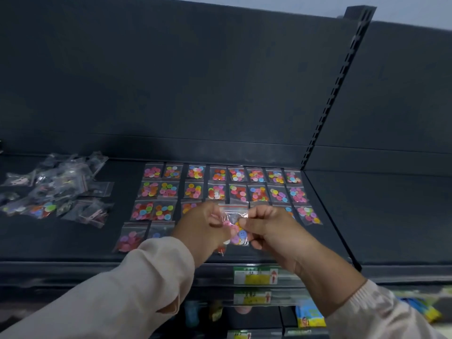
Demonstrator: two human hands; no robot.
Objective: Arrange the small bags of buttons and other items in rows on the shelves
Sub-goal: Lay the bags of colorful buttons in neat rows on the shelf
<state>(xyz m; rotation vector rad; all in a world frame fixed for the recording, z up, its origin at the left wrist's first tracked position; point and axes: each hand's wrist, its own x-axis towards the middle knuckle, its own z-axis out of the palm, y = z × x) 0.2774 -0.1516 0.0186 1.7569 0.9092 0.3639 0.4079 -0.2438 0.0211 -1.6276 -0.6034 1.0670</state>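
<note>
1. On the dark shelf (342,228), head view: small clear bags of coloured buttons (216,192) lie flat in neat rows, right half of the shelf, up against the back panel (171,81).
2. Back two rows show eight bags each, side by side. Third row is partly hidden by the hands. Front row shows two bags at its left end, and the rest can't be told.
3. Left hand (203,226): fingers curled, pinching the left edge of one held bag (236,231).
4. Right hand (271,228): thumb and curled fingers pinching the right edge of the same bag.
5. Held bag: clear, red zip strip on top, with pink, yellow, blue and white buttons inside. It is up off the shelf, between the two hands, over the front rows.
6. Loose pile of bags (61,189) sits at the left of the same shelf, jumbled and overlapping, well apart from the rows.
7. Both arms wear pale sleeves (137,285).
8. Slotted upright post (337,94) stands right of the rows, at the back.
9. Green-yellow price label (255,276) is on the shelf's front edge, below the right hand, with a second label just beneath.
10. Coloured packets (309,314) lie on a lower shelf, bottom right, blurred.
</note>
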